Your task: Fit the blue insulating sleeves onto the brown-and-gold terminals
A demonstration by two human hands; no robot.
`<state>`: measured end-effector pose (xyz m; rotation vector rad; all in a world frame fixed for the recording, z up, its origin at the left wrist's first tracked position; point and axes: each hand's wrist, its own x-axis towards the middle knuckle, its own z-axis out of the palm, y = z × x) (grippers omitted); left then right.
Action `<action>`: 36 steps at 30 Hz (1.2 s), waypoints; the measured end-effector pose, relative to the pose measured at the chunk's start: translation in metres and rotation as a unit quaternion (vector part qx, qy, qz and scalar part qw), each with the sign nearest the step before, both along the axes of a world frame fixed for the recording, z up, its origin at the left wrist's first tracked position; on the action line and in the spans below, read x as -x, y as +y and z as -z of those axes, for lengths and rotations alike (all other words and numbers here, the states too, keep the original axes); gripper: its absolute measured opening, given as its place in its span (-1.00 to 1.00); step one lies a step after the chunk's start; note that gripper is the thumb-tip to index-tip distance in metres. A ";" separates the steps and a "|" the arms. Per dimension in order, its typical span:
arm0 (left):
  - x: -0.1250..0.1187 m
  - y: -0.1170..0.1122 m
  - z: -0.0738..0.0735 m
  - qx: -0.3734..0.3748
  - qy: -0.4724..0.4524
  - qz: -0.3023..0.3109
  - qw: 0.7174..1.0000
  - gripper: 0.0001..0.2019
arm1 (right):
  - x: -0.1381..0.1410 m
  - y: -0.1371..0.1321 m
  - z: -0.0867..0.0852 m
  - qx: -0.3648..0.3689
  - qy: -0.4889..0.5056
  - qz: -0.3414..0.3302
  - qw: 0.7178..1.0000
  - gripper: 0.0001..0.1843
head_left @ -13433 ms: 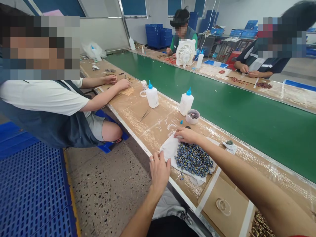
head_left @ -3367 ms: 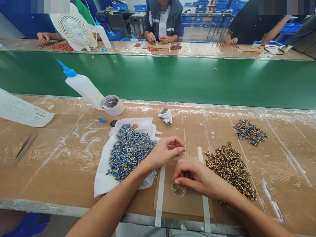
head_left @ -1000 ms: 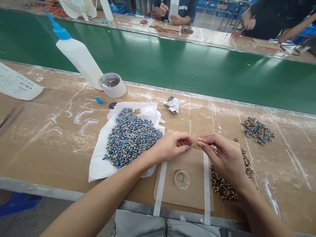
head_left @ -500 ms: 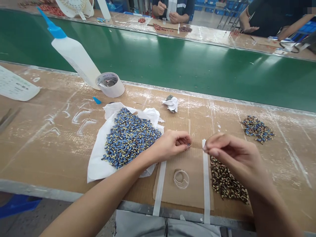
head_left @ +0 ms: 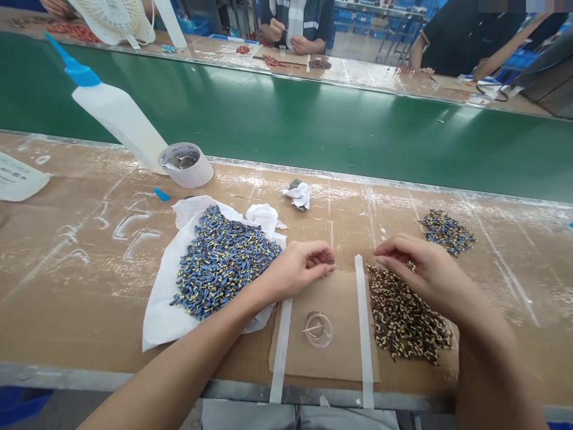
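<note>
My left hand (head_left: 308, 267) is closed in a pinch, with the tip of a tiny blue piece (head_left: 331, 264) showing at its fingertips. Left of it, a heap of small blue, yellow and dark curved pieces (head_left: 224, 257) lies on a white sheet (head_left: 156, 310). My right hand (head_left: 416, 269) has thumb and forefinger closed together at the far edge of a pile of dark brown and cream curved pieces (head_left: 403, 322); whatever they hold is hidden. Between the hands, nearer me, a clear round cup (head_left: 323, 341) sits on a cardboard piece (head_left: 331, 367), a thin wooden stick (head_left: 313, 328) resting across it.
A smaller pile of blue and dark pieces (head_left: 447, 232) lies at the right. Behind are a crumpled tissue (head_left: 299, 195), a tape roll (head_left: 190, 173) and a leaning white bottle with blue nozzle (head_left: 120, 119). Beyond a green belt (head_left: 268, 113), other people sit at another bench.
The stick now lies in the cup, which held none before. My right hand has moved from above the cardboard's edge to the brown pile. My left hand keeps its pinch. The view has shifted slightly.
</note>
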<state>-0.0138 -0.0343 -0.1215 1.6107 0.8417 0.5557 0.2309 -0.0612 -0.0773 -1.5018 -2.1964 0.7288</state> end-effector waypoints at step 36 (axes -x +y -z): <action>0.002 -0.002 -0.003 -0.068 0.081 -0.088 0.990 -0.88 | 0.023 -0.001 0.043 -0.111 -0.210 0.079 0.968 -0.84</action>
